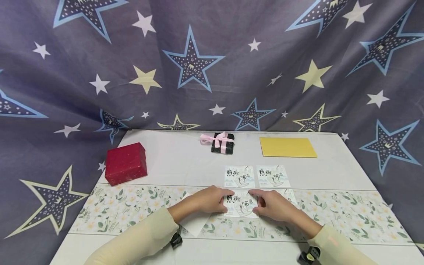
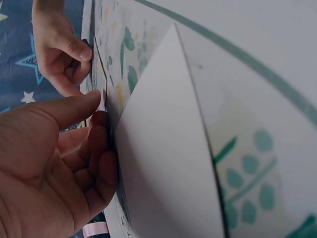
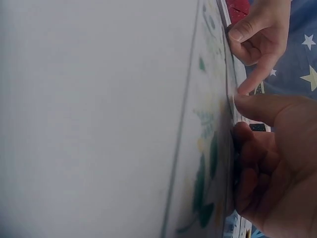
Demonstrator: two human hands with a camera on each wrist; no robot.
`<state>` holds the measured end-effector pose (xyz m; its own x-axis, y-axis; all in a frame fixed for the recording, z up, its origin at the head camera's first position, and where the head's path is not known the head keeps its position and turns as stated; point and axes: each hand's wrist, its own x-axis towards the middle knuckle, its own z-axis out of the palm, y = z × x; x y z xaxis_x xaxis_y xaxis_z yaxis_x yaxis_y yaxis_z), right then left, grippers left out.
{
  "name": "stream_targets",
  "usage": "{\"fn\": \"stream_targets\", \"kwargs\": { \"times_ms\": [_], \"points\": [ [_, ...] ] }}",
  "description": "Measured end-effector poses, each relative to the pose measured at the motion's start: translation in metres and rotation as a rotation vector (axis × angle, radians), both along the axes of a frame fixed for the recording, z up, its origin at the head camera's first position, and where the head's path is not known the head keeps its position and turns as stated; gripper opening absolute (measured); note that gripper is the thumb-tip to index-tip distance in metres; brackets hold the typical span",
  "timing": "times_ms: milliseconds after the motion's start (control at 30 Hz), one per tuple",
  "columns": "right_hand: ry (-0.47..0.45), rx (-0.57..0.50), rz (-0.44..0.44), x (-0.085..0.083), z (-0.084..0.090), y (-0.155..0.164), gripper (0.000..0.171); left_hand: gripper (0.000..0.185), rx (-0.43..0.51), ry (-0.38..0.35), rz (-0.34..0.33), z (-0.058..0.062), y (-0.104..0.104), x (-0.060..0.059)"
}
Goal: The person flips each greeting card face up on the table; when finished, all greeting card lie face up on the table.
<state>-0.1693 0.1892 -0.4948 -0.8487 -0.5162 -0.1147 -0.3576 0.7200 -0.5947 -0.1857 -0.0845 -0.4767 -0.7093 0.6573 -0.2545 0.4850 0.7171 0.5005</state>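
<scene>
A white square card with black brush lettering lies on the floral band of the table, between both hands. My left hand holds its left edge, index finger at the upper corner and thumb lower down. At the right edge, my right hand holds it the same way, its other fingers curled under. Two matching cards, one on the left and one on the right, lie just behind. Another card is partly hidden beneath the right hand. A blank white card lies under the left wrist.
A red box stands at the table's left. Toward the back are a small black box tied with pink ribbon and a flat yellow envelope. A star-patterned curtain hangs behind the table.
</scene>
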Motion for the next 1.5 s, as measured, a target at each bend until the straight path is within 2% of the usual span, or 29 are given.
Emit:
{"fn": "stream_targets", "kwargs": {
  "times_ms": [167,333,500,700,967,1100,1200,1333,1500],
  "points": [
    [0.014,0.012,-0.006,0.001,0.000,-0.001,0.060,0.059,-0.002,-0.001,0.008,0.001,0.000,0.002],
    [0.010,-0.023,-0.011,0.000,0.003,-0.003,0.062,0.052,0.057,0.008,0.030,0.003,-0.008,0.001],
    [0.056,-0.076,0.023,-0.005,0.015,-0.013,0.059,0.042,0.129,0.011,0.086,0.014,-0.031,-0.004],
    [0.046,-0.083,0.108,-0.014,0.027,-0.039,0.058,0.037,0.152,0.026,0.111,0.022,-0.064,-0.004],
    [0.109,-0.027,0.231,-0.016,0.023,-0.084,0.053,0.045,0.111,0.027,0.181,0.018,-0.112,-0.002],
    [0.103,0.018,0.271,-0.013,0.018,-0.103,0.055,0.055,0.093,-0.018,0.212,0.013,-0.130,0.004],
    [0.110,0.040,0.296,-0.012,0.017,-0.113,0.056,0.070,0.063,-0.080,0.234,0.011,-0.140,0.007],
    [0.120,0.052,0.314,-0.011,0.016,-0.122,0.059,0.087,0.027,-0.138,0.219,0.010,-0.146,0.011],
    [0.107,0.068,0.327,-0.010,0.011,-0.128,0.062,0.087,0.003,-0.111,0.185,0.008,-0.150,0.012]
  ]
}}
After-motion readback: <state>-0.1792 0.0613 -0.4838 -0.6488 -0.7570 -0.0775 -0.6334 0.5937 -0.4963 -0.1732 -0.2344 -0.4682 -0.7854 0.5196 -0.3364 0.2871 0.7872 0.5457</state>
